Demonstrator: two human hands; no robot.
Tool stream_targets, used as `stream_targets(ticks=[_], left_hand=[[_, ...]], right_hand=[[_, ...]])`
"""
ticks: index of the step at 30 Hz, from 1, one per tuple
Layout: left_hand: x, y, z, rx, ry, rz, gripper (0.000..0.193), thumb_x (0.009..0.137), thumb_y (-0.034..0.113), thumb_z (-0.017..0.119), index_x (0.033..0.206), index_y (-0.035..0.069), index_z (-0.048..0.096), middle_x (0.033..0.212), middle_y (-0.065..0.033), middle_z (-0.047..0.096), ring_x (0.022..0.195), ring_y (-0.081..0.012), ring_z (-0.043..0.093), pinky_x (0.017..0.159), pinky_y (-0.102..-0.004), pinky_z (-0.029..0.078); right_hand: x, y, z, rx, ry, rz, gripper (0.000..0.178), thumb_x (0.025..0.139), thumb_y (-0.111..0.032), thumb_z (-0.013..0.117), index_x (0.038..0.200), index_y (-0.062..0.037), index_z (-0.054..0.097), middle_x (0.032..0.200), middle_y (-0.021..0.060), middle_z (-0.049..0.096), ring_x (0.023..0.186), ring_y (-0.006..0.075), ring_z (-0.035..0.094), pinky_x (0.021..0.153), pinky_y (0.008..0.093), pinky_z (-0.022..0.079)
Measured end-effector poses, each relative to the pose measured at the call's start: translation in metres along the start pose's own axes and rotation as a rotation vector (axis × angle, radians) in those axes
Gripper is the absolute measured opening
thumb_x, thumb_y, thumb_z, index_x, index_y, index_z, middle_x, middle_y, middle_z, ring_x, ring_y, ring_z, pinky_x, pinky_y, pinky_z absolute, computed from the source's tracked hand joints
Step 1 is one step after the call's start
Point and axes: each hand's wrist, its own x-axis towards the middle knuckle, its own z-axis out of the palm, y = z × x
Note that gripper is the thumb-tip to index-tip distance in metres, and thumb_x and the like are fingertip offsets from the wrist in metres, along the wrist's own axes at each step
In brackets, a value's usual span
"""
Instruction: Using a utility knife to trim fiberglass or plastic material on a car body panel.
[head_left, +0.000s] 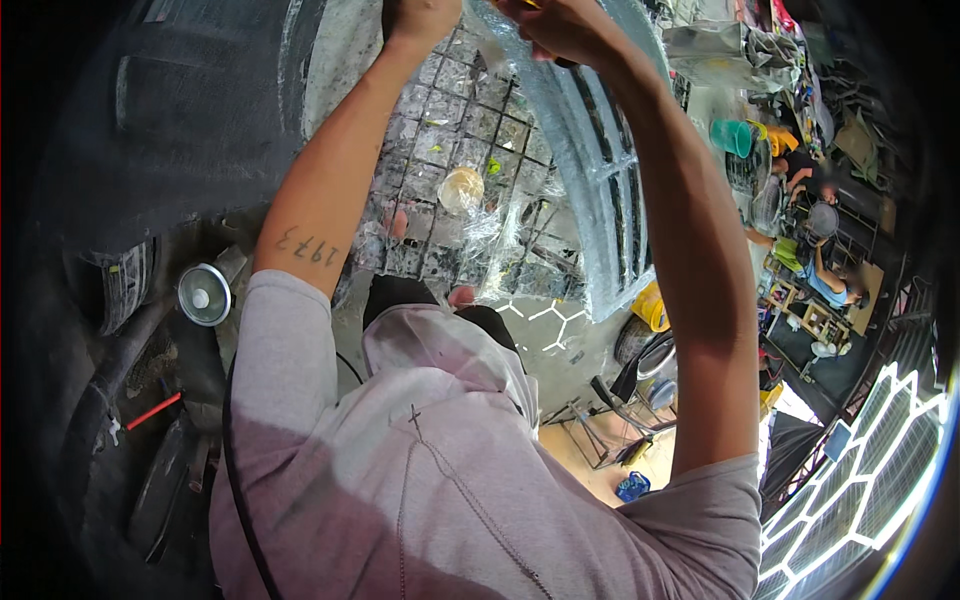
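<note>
Both arms stretch up to the top edge of the head view. My left hand (420, 14) rests near the upper end of a pale grey sheet-like surface (338, 70), its fingers cut off by the edge. My right hand (568, 28) has its fingers curled around a small yellow and dark thing (522, 4), mostly out of the picture. Close below that hand, a long curved grey part with slots (590, 170), like a vehicle grille or bumper, runs down between the arms. Its surface looks coarse and glossy.
Below lies a dark wire grid (430, 130) over a stained surface, with a round pale tub (461, 189) and crumpled clear film (510, 235). A round lamp (205, 294) stands left. A green bucket (731, 137), a yellow bucket (650, 305) and other people (838, 283) are right.
</note>
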Motion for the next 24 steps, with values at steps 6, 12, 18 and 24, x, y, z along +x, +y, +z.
stream_targets(ticks=[6,12,18,24], left_hand=[[0.004,0.001,-0.015,-0.054,-0.091,-0.028,0.017,0.086,0.016,0.061,0.087,0.0,0.069,0.076,-0.0151,0.07,0.07,-0.0227,0.067,0.066,-0.0364,0.051],[0.079,-0.022,-0.006,-0.148,-0.088,0.119,0.023,0.085,0.019,0.065,0.088,-0.002,0.073,0.073,-0.0112,0.071,0.065,-0.0146,0.064,0.062,-0.033,0.051],[0.132,-0.038,0.05,-0.088,-0.844,-0.068,0.013,0.075,0.013,0.07,0.077,0.0,0.074,0.067,-0.0092,0.069,0.061,-0.0142,0.061,0.059,-0.032,0.05],[0.166,-0.091,0.066,0.845,-0.866,0.833,0.012,0.069,0.013,0.062,0.068,0.008,0.072,0.067,-0.0103,0.069,0.057,-0.0204,0.06,0.057,-0.0361,0.05]], right_hand=[[-0.005,-0.049,-0.01,-0.373,-0.028,0.353,0.027,0.088,-0.006,0.054,0.114,-0.0056,0.063,0.09,0.0047,0.069,0.072,0.0158,0.069,0.065,0.037,0.057],[0.008,-0.037,-0.013,-0.82,0.22,-0.05,0.021,0.082,-0.011,0.057,0.098,-0.0048,0.068,0.084,0.0155,0.071,0.08,0.0327,0.07,0.072,0.0471,0.054],[0.018,-0.049,-0.001,-0.821,0.226,0.051,0.017,0.078,-0.01,0.056,0.087,-0.0039,0.069,0.078,0.0208,0.068,0.074,0.0379,0.068,0.066,0.0488,0.053],[0.011,-0.059,0.015,-0.744,0.264,-0.071,0.013,0.077,-0.006,0.054,0.079,0.0001,0.065,0.073,0.0233,0.066,0.07,0.042,0.066,0.063,0.0513,0.051]])
